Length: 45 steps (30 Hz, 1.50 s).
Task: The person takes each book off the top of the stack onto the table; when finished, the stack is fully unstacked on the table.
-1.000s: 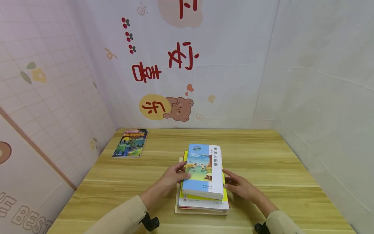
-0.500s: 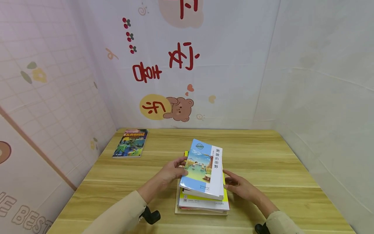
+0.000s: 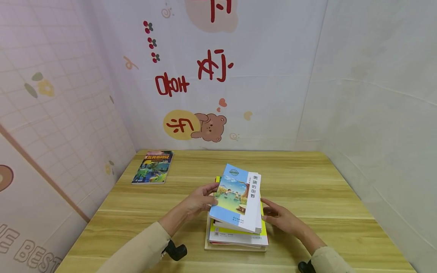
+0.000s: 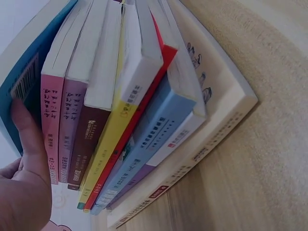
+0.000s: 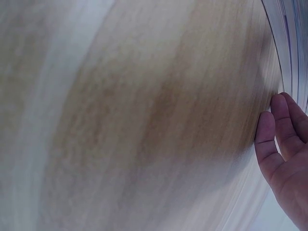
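Note:
In the head view a paperback [image 3: 233,193] with a blue and white cover lies askew on top of a stack of books [image 3: 235,238]. My left hand [image 3: 198,199] pinches its left edge, thumb on the cover. From the left wrist view, the paperback's barcoded back [image 4: 26,79] is lifted at an angle off the pink-spined book [image 4: 52,115], with a finger [image 4: 29,130] against it. My right hand [image 3: 280,218] is at the stack's right side, fingers loosely bent. The right wrist view has its fingertips [image 5: 278,102] right at the page edges [image 5: 288,48].
Another paperback [image 3: 153,167] with a colourful cover lies at the table's back left corner. The wooden table [image 3: 293,174] is bounded by printed cloth [image 3: 266,76] at the back and sides. A wide cream-coloured book [image 4: 231,91] forms the base of the stack.
The top paperback was square on the stack; my left hand has lifted its left edge and turned it, so its lower edge now slants leftward. My right hand has stayed in place.

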Each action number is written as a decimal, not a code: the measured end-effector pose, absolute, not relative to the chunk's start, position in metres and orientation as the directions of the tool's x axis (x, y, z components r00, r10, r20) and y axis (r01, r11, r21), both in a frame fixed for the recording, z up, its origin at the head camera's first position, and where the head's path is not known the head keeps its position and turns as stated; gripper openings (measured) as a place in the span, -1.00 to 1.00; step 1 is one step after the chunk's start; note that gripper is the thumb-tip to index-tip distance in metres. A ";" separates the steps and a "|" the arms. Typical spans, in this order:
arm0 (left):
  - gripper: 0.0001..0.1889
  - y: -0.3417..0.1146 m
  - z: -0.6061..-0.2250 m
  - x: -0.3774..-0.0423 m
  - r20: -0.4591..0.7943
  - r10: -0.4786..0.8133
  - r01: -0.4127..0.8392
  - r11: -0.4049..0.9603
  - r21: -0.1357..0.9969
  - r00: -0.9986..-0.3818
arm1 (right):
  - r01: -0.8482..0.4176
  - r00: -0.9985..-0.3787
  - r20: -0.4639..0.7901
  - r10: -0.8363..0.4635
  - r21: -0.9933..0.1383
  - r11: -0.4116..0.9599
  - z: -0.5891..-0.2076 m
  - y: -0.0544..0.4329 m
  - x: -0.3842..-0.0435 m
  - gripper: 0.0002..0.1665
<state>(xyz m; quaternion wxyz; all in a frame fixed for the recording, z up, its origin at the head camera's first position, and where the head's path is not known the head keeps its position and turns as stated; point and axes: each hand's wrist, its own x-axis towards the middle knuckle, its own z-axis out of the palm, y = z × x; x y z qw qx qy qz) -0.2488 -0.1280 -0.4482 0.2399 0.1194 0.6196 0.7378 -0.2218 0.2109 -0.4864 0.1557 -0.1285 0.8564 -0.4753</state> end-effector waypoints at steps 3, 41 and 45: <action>-0.18 -0.128 -0.449 -0.249 -0.113 0.512 -0.204 -0.126 0.971 -0.852 | -0.076 -0.921 -0.137 -0.366 -0.854 0.514 -0.487 0.211 -0.222 -0.24; -0.19 -0.165 -0.429 -0.270 0.031 0.295 -0.104 -0.433 0.895 -0.955 | -0.083 -0.918 -0.136 -0.373 -0.853 0.515 -0.490 0.213 -0.224 -0.24; -0.20 -0.174 -0.430 -0.278 0.049 0.263 -0.083 -0.467 0.880 -0.964 | -0.079 -0.918 -0.140 -0.372 -0.853 0.516 -0.490 0.213 -0.224 -0.24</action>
